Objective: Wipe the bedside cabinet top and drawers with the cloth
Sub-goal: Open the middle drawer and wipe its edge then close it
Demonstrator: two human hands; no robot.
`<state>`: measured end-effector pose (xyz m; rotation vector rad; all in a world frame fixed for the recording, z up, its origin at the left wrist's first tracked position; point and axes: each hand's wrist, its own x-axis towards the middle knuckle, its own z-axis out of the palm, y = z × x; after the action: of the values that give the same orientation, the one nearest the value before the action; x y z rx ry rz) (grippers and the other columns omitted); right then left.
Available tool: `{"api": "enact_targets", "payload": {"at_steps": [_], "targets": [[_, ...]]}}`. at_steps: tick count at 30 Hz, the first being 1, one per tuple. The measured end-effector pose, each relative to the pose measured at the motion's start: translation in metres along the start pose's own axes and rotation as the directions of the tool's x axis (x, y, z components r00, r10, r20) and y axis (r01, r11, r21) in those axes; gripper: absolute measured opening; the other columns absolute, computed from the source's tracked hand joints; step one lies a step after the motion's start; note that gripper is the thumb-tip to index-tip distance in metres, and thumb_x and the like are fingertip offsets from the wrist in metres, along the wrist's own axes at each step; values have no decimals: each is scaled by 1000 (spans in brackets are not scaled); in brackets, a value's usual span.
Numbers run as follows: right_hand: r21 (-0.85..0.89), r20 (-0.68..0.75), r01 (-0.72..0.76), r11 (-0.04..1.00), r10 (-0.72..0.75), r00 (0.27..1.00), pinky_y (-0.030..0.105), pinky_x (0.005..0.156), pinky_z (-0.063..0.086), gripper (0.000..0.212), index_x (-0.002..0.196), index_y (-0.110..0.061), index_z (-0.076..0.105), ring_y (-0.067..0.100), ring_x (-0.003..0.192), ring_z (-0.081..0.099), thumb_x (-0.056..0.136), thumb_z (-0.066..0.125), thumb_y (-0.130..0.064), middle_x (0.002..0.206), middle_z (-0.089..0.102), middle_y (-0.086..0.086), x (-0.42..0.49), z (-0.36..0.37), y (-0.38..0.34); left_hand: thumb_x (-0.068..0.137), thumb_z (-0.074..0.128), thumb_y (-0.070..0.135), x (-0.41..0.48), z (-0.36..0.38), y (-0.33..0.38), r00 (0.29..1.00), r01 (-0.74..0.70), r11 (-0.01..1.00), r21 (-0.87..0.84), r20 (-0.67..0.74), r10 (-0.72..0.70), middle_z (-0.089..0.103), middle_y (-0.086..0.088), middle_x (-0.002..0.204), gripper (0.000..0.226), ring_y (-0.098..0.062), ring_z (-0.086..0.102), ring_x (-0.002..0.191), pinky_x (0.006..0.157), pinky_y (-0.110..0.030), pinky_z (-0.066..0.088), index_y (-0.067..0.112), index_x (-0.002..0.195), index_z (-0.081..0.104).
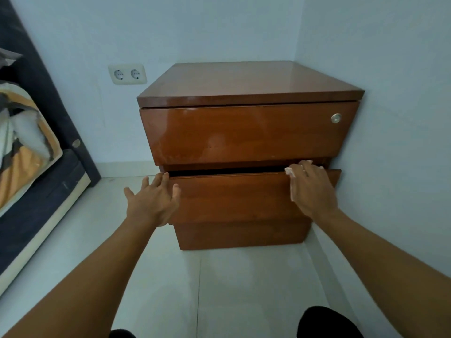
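A glossy brown wooden bedside cabinet stands in the room's corner. Its upper drawer is closed and has a round metal lock at its right. The lower drawer is pulled out slightly, with a dark gap above it. My right hand lies flat on the lower drawer's front near its top right, pressing a white cloth that shows only at the fingers' edge. My left hand is spread, fingers apart, touching the lower drawer's left corner.
A double wall socket sits left of the cabinet. A bed with a dark frame and orange-and-white bedding fills the left side. Pale floor tiles lie in front. The right wall touches the cabinet's side.
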<state>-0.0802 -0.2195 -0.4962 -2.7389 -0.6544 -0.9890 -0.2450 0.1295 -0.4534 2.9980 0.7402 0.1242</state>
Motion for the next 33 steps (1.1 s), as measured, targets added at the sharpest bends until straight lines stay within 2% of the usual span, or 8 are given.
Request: {"api": "enact_targets", "payload": {"at_steps": [4, 9, 14, 16, 18, 22, 26, 33], "targets": [[-116, 26, -80, 990, 83, 996, 55, 90, 46, 28, 123, -10, 59, 44, 106, 58, 96, 52, -11, 123, 58, 20, -8, -8, 39, 101, 11, 58, -4, 0, 2, 1000, -13, 1000, -12, 1, 13, 15, 0, 170, 71, -31, 14, 156, 119, -69, 11, 23, 162, 13], [-158, 126, -77, 984, 98, 987, 62, 99, 47, 48, 140, 2, 51, 56, 133, 46, 93, 52, 0, 142, 47, 33, -14, -14, 56, 99, 10, 62, -5, -4, 3, 1000, -21, 1000, -17, 23, 21, 17, -1, 170, 74, -32, 15, 156, 120, -67, 14, 23, 162, 14], [-272, 223, -157, 949, 221, 949, 57, 74, 59, 23, 117, 9, 63, 54, 98, 65, 98, 58, -3, 116, 59, 39, -2, -36, 46, 99, 15, 62, -11, -8, 6, 999, -32, 999, -27, 34, 33, 17, -2, 170, 75, -31, 15, 156, 120, -66, 15, 21, 162, 14], [-213, 206, -219, 952, 263, 943, 53, 79, 57, 25, 117, 4, 66, 47, 97, 64, 104, 49, -9, 113, 61, 31, 9, -52, 32, 99, 16, 62, -12, -9, 7, 999, -37, 999, -29, 33, 38, 18, -3, 169, 76, -31, 16, 155, 120, -65, 14, 20, 162, 15], [-12, 158, -229, 973, 229, 961, 51, 87, 55, 34, 135, -7, 58, 43, 107, 61, 102, 48, -6, 126, 59, 24, 14, -64, 1, 99, 18, 62, -12, -9, 8, 999, -45, 998, -38, 27, 46, 20, -4, 168, 77, -31, 17, 155, 119, -64, 15, 18, 162, 17], [356, 76, 53, 933, -86, 993, 42, 86, 58, 46, 139, -20, 51, 31, 111, 65, 98, 55, 0, 132, 62, 11, 21, -69, -108, 99, 17, 62, -11, -4, 6, 998, -70, 997, -19, 5, 70, 18, -6, 169, 78, -31, 16, 155, 121, -63, 15, 17, 162, 13], [287, 149, 188, 939, -238, 960, 49, 119, 35, 56, 141, -16, 56, 31, 140, 45, 90, 60, 6, 151, 52, 9, 30, -27, -170, 96, 12, 64, -8, -3, 4, 996, -93, 995, 18, -5, 93, 17, -7, 169, 82, -31, 16, 155, 122, -60, 13, 15, 162, 13], [175, 58, 127, 976, -139, 989, 49, 111, 39, 49, 139, -17, 55, 35, 127, 52, 91, 51, -6, 139, 58, 10, 5, 5, -95, 86, 6, 64, -6, -4, 5, 988, -139, 990, 41, -59, 141, 35, -15, 161, 94, -34, 32, 149, 123, -49, 23, 6, 157, 27]]}}
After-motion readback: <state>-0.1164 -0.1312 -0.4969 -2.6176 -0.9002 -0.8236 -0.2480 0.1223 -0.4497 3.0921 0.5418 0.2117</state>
